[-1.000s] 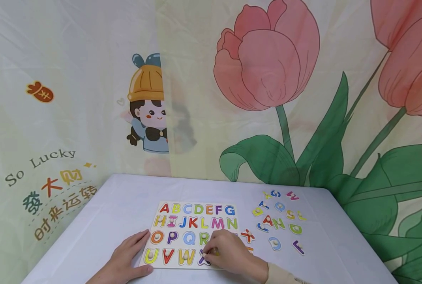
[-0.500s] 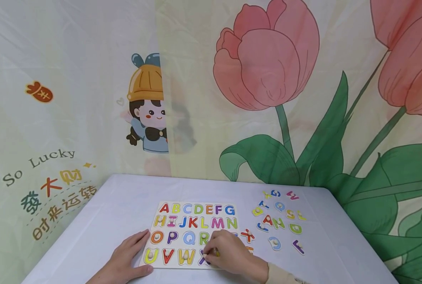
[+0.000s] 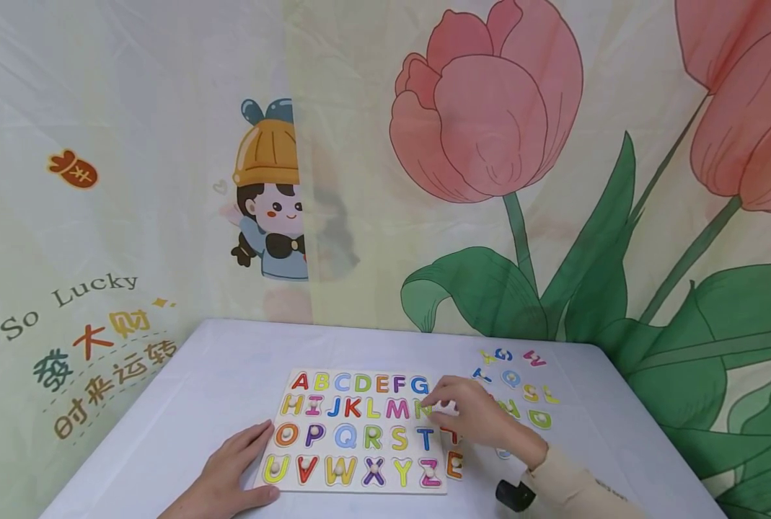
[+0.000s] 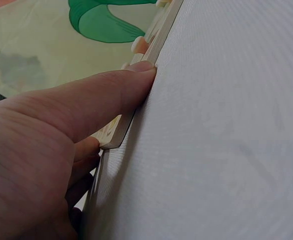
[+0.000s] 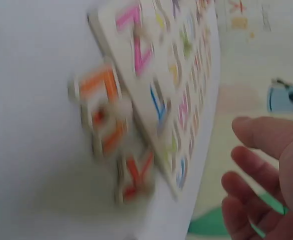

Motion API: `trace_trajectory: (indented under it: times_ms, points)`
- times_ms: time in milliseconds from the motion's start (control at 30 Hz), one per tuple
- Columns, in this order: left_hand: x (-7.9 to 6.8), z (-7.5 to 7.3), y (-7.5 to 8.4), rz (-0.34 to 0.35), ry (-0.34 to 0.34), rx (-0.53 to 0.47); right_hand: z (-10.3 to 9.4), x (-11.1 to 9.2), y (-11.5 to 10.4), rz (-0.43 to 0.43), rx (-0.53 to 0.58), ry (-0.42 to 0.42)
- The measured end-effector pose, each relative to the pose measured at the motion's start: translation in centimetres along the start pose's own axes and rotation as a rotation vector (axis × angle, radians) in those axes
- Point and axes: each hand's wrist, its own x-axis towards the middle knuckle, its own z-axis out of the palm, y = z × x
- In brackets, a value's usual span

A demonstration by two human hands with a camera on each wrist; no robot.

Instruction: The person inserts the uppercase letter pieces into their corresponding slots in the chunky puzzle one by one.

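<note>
A letter puzzle board (image 3: 323, 452) lies flat, with several knobbed letters in its recesses, among them a purple X (image 3: 373, 472) and a pink Z (image 3: 430, 472). My left hand (image 3: 226, 476) rests at the near-left corner; in the left wrist view its straight thumb (image 4: 111, 92) presses the board's edge. Over the board's right side, my right hand (image 3: 472, 411) is raised above the N area. Its fingers are apart and hold nothing in the right wrist view, which is blurred. An orange E (image 3: 454, 465) and a red K (image 5: 136, 175) lie beside the board.
Several loose letters, including a green D (image 3: 540, 419) and a blue Q (image 3: 511, 378), are scattered on the white table (image 3: 164, 418) right of the board. My right arm hides some. A printed curtain (image 3: 353, 288) hangs behind the table.
My right hand has let go of the purple X, which stays in the board, and has moved up and right. The Y and Z spots are uncovered. My left hand has not moved.
</note>
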Motion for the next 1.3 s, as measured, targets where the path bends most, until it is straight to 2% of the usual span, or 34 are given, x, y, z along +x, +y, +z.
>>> trace_trajectory:
  times_ms: [133,267,400,533,733,967,1133,1300]
  points:
    - [0.0,-0.1,-0.1,0.01,0.003,0.007,-2.4,0.2,3.1,-0.007,-0.049,0.007]
    - [0.0,-0.2,0.0,0.021,-0.001,0.008,-4.0,0.4,6.1,0.005,-0.089,0.002]
    - [-0.1,-0.2,0.0,0.024,-0.003,0.005,-4.7,1.0,8.6,0.061,-0.114,-0.02]
    - [-0.1,-0.1,-0.1,0.031,-0.002,0.014,-4.7,1.5,10.1,0.091,-0.122,-0.046]
    - [0.0,0.0,-0.2,0.008,-0.009,0.004,-4.3,1.8,11.5,0.097,-0.12,-0.086]
    - [0.0,-0.2,0.1,0.009,-0.003,-0.001,-3.9,1.9,12.8,0.045,-0.131,-0.075]
    - [-0.1,-0.2,0.1,0.019,0.0,0.006,-3.7,1.9,12.8,0.044,-0.135,-0.07]
    - [-0.1,-0.1,0.0,0.013,-0.003,0.009,-3.4,1.8,12.1,0.093,-0.184,-0.048]
